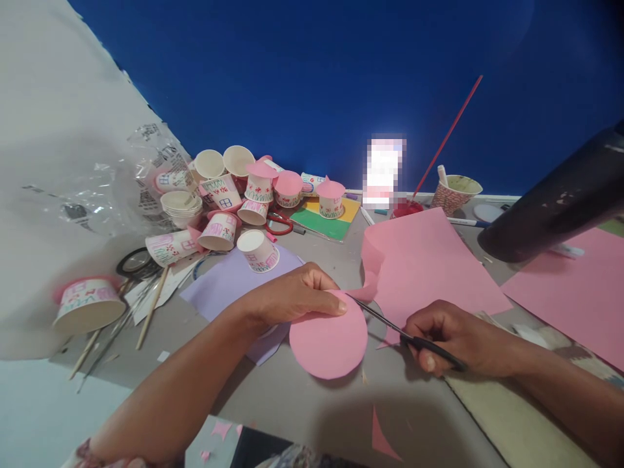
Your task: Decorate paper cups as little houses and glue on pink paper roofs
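Observation:
My left hand (297,296) pinches a pink paper circle (329,344) at its upper edge, the thumb lying on top. Black-handled scissors (390,323) are gripped in my right hand (451,335), fingers wrapped round the handles. Their blades reach left to the circle's upper right edge. A curling strip at that edge runs back to the large pink paper sheet (433,266). Behind my left hand a decorated paper cup (257,251) stands upside down on a purple sheet (219,279).
Several decorated paper cups (219,195), some with pink tops, crowd the back left beside a clear plastic bag (151,156). A dark cylinder (550,195) leans in from the right. Near the front edge lies a pink paper scrap (383,439). A lit phone screen (383,170) stands against the blue wall.

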Motion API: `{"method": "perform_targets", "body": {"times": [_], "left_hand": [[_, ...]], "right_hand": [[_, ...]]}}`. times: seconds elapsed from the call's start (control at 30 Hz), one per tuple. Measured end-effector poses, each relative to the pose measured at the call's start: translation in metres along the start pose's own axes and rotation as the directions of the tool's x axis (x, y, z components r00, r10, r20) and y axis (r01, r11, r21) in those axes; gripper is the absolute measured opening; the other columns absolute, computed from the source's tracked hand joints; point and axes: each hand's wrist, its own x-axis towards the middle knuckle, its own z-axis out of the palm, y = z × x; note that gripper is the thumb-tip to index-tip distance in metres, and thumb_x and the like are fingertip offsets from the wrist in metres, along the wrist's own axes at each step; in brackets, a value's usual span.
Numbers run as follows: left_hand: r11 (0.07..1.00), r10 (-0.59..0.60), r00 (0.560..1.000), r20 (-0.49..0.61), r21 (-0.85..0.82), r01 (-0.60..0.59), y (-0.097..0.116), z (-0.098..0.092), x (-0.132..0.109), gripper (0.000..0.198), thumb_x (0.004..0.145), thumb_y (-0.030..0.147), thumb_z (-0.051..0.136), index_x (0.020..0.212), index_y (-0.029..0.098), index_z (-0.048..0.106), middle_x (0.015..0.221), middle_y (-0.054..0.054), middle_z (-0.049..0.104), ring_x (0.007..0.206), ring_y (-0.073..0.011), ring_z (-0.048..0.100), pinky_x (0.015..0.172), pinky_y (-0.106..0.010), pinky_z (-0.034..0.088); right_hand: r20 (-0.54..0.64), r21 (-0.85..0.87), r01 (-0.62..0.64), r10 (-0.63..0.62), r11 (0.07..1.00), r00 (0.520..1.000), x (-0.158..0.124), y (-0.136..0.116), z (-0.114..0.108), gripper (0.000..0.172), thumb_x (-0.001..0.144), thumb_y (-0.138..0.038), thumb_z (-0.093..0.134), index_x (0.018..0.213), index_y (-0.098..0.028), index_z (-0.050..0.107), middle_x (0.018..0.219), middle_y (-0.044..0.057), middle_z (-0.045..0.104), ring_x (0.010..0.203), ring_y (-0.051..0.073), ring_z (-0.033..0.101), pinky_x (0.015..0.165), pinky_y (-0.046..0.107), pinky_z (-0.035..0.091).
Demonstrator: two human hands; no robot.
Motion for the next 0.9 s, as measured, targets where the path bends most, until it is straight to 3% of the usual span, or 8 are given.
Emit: {"method": "perform_targets", "body": {"times": [0.4,0.9], "left_hand": [[0.999,-0.02,0.997,0.081,0.043,0.016,-0.0015,-0.0019,0.0002,0.035,0.079,0.038,0.072,0.055,0.015,0.059,0.052,0.001,0.047,0.047,-0.0089,0.038,0.044,-0.024,0.025],[0.998,-0.018,0.989,0.146,0.067,0.008,-0.0001,-0.0031,-0.0005,0.042,0.08,0.038,0.07,0.052,0.018,0.047,0.051,0.004,0.037,0.047,-0.0076,0.03,0.044,-0.025,0.021]], "right_hand": [[0.011,-0.122,-0.035,0.036,0.992,0.999,0.0001,0.0029,-0.0034,0.049,0.068,-0.059,0.086,0.067,-0.016,0.064,0.059,-0.003,0.052,0.056,0.009,0.035,0.052,0.023,0.031],[0.017,-0.143,-0.04,0.043,0.989,0.999,0.0001,0.0034,-0.0035,0.049,0.069,-0.059,0.085,0.063,-0.016,0.061,0.057,-0.005,0.049,0.055,0.008,0.033,0.052,0.023,0.028]]}}
